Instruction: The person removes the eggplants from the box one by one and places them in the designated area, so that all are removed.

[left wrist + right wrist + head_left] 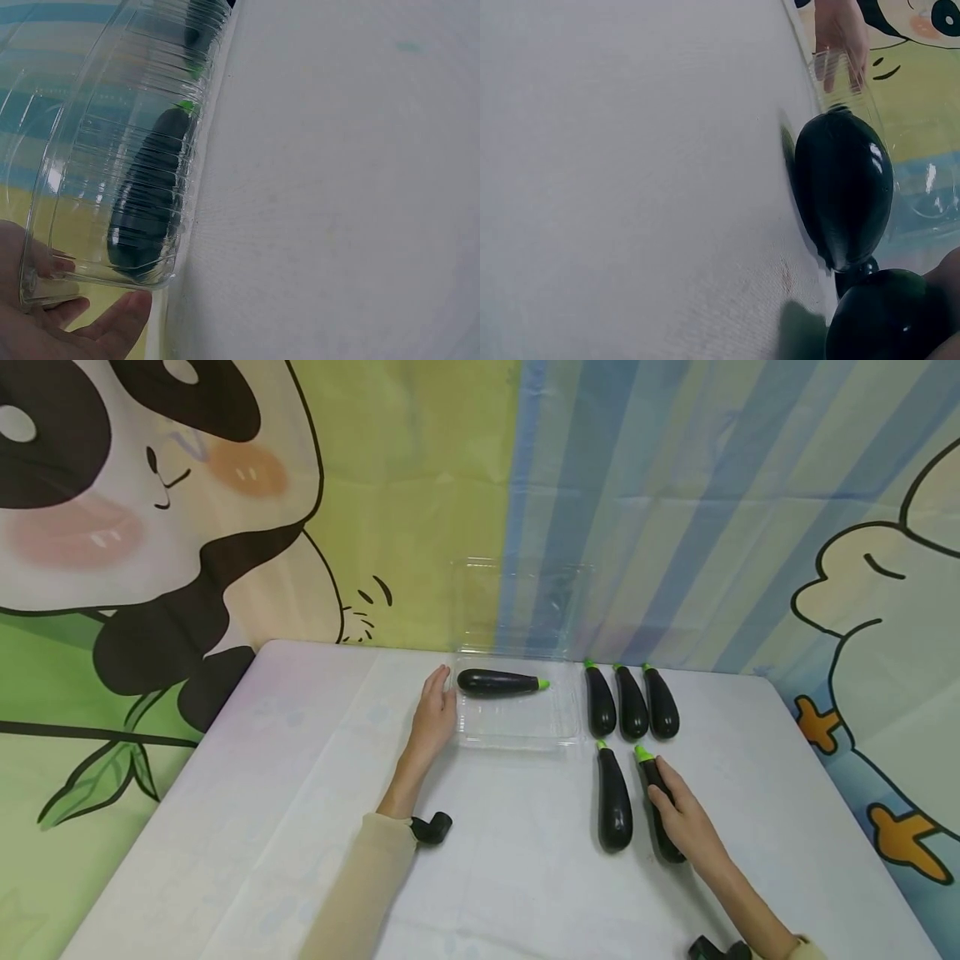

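A clear plastic clamshell box (pixel 517 727) stands at the far edge of the table, its lid raised. Inside lies one dark eggplant (pixel 498 682) with a green stem, crosswise along the back. My left hand (pixel 437 714) touches the box's left side with fairly straight fingers; the left wrist view shows its thumb (pixel 127 322) by the box corner. To the right, my right hand (pixel 678 814) grips another eggplant (pixel 660 827), its stem pointing away from me. Part of that eggplant is hidden under the fingers. Close to its left lies a separate eggplant (pixel 615 802).
Three more eggplants (pixel 632 702) lie side by side right of the box, stems toward the back. A white cloth covers the table (pixel 300 827). Behind it hangs a printed curtain (pixel 412 510) with cartoon animals.
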Tool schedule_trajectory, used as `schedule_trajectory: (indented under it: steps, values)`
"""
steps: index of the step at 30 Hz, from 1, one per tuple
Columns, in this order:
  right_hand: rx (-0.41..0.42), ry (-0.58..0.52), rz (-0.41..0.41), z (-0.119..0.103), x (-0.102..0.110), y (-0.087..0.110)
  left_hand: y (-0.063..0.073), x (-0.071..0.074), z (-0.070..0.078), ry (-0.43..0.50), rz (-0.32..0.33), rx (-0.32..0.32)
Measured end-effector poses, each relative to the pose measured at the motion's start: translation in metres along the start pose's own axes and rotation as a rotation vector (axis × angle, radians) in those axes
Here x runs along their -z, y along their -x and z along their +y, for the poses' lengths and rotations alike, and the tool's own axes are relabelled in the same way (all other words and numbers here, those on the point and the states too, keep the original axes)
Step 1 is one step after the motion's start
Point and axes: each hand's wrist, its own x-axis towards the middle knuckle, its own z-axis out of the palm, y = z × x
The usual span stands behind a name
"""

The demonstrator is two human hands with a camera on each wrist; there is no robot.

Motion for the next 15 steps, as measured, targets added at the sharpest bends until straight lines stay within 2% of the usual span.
schedule_trajectory:
  steps: [11,15]
  values:
    - [-0.049,-0.029,-0.01,0.0002,-0.0031,-0.0063,0.0001,-0.0001,0.0004,-0.002,-0.002,-0.004]
    - [-0.025,-0.032,-0.008,-0.0009,-0.0038,-0.0086,0.0001,0.0006,0.0015,0.004,-0.002,0.003]
